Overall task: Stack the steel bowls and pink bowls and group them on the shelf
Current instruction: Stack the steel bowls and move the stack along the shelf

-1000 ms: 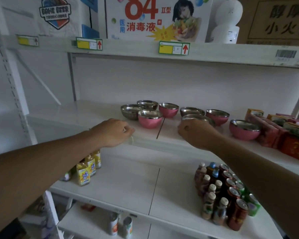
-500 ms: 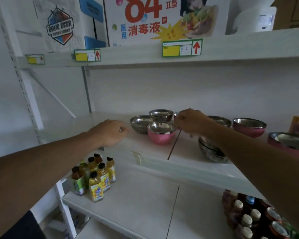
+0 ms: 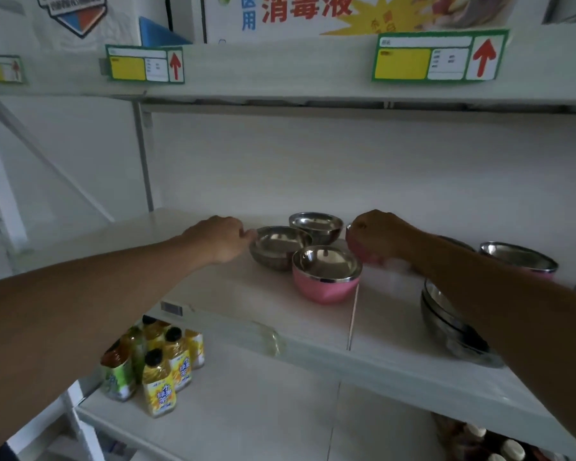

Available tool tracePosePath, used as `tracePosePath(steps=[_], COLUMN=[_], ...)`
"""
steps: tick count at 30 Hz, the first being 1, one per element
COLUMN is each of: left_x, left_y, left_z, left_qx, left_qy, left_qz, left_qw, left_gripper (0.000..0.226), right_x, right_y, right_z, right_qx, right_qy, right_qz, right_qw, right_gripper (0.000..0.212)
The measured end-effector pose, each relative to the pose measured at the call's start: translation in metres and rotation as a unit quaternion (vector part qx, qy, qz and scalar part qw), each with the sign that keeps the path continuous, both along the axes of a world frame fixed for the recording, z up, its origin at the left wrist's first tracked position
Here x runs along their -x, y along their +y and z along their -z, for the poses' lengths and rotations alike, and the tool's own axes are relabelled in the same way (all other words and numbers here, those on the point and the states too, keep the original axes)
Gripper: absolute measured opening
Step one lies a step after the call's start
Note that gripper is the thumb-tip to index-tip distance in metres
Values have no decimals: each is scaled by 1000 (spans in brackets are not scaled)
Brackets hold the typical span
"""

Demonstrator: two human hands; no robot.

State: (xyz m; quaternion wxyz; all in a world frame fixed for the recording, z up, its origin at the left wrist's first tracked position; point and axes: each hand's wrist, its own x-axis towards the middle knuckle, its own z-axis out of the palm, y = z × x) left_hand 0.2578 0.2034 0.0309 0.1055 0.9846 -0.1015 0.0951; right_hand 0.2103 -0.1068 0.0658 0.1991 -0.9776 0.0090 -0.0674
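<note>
Bowls sit on the white middle shelf (image 3: pixel 253 304). At near right a stack of steel bowls (image 3: pixel 446 327) lies partly under the right forearm. A pink bowl (image 3: pixel 326 277) stands near centre, two steel bowls (image 3: pixel 276 247) just behind it. The left hand (image 3: pixel 220 241), loosely curled, pinches the nearer steel bowl's left rim. The right hand (image 3: pixel 379 234) is closed on a far pink bowl (image 3: pixel 363 254).
</note>
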Motion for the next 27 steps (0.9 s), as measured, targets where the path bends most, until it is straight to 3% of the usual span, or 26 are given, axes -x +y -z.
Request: tracePosePath(steps=[3, 9, 15, 21, 27], left_x=[-29, -67, -86, -93, -98], left_y=[-1, -13, -18, -5, -4], left_z=[4, 16, 18, 15, 14], left_qx=[9, 190, 217, 213, 233], left_qy=[35, 159, 166, 148, 162], left_qz=[-4, -16, -3, -2, 3], left_qw=[999, 969, 962, 966, 959], left_gripper=[70, 71, 49, 47, 45], right_x=[-16, -48, -77, -93, -102], right_y=[10, 21, 23, 30, 33], right_z=[0, 4, 14, 19, 21], right_qx=[-27, -77, -119, -123, -138], right_qy=[28, 49, 63, 61, 73], right_qz=[10, 84, 97, 105, 152], right_qw=[999, 992, 986, 985, 976], right_gripper=[29, 28, 27, 23, 33])
